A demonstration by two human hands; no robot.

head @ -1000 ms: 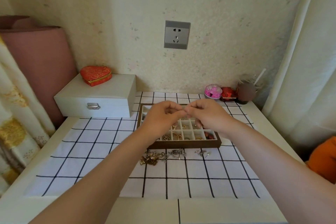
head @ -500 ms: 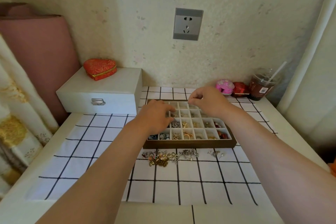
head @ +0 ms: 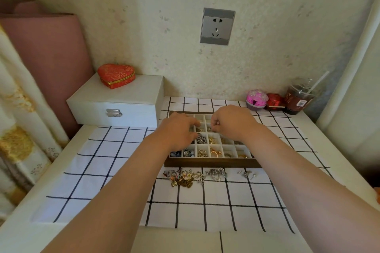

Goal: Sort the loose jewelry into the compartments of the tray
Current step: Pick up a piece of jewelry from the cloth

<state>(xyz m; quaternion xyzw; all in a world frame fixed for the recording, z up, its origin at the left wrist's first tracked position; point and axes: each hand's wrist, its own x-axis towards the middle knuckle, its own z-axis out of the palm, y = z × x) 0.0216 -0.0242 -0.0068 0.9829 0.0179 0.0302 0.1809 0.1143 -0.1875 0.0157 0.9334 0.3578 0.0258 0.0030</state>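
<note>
At frame centre, a dark wooden tray (head: 211,162) with white square compartments lies long axis left to right on a white grid-lined cloth (head: 115,172). The left hand (head: 176,131) rests curled over its left cells; whether it grips anything is unclear. The right hand (head: 231,122) pinches fingertips above an upper cell. Tangled metal jewelry (head: 185,177) lies just below the tray.

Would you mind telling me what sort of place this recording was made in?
Most likely a home, perhaps a bedroom corner. A small table with a checked cloth stands against wallpaper with a wall socket; a white jewelry box with a heart-shaped box on it and a takeaway drink sit there.
</note>
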